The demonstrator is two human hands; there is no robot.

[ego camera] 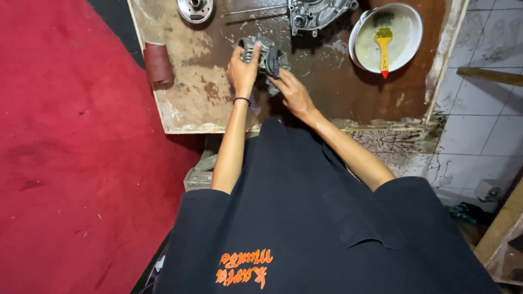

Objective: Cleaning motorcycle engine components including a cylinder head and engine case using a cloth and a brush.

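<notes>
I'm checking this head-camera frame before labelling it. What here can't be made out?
- Finned metal part: mostly covered by left hand and dark rag under right hand.
- Engine casing and round metal disc: cut off by top edge.
- Brush bristles: dark, indistinct.

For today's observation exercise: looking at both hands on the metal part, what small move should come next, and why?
Probably keep the left hand steadying the finned metal part while the right hand draws the dark rag across it: the wet board and the part look grimy.
</notes>
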